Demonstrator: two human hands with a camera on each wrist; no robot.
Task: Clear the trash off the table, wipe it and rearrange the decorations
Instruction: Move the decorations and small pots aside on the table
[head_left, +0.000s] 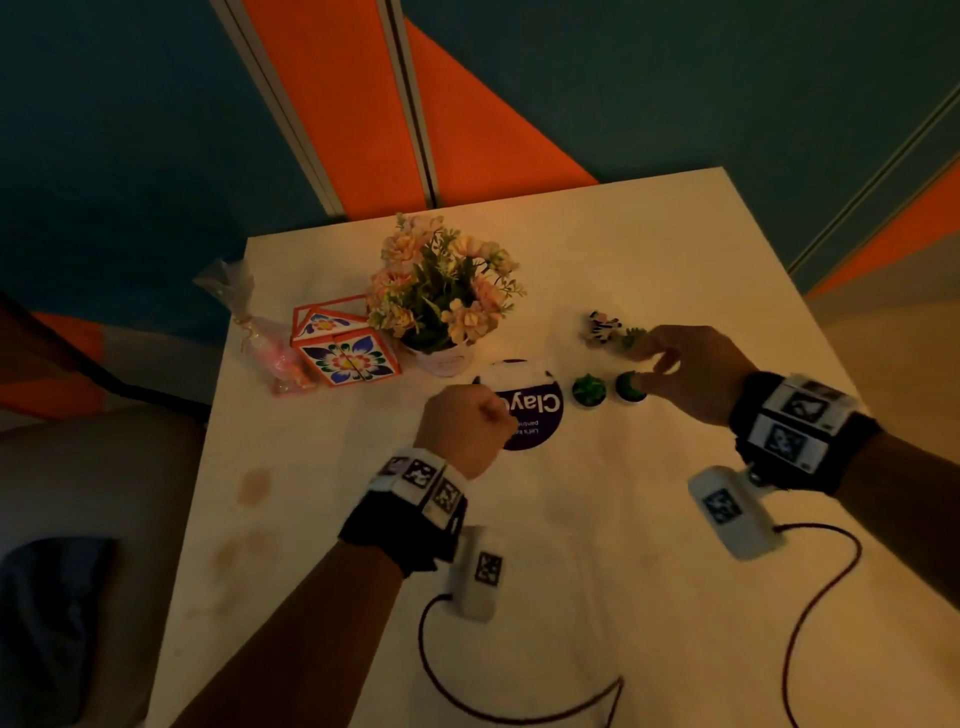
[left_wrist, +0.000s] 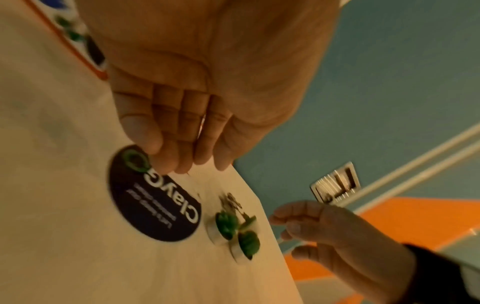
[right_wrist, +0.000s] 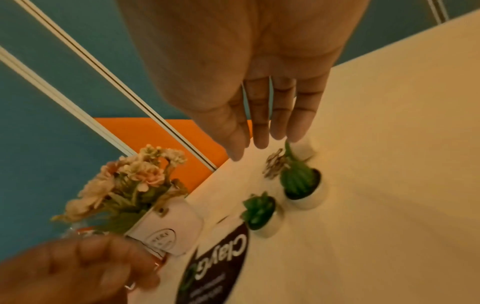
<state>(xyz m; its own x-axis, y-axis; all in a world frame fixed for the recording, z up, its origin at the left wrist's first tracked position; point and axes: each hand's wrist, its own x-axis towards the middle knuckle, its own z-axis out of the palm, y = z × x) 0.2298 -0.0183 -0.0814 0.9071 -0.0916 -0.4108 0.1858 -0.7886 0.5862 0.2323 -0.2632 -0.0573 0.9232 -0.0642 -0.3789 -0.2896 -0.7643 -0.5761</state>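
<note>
The person is arranging decorations on the pale, smooth table, which is still showing faint brownish stains near its left edge. The right hand is hovering over the cluster on the right, its fingers straight and loosely together in the right wrist view, pointing down at a third small white pot just beyond their tips; whether they are touching it cannot be told. That pot is lying farther away than the two upright cactus pots and, with a striped zebra figurine just beside it. The right hand is much the nearer. The left hand is hanging above the round dark glossy coaster, fingers curled, seemingly holding nothing. On the far left are standing a flower pot of peach fabric blooms, a floral cardboard box and a crinkly cellophane packet.
</note>
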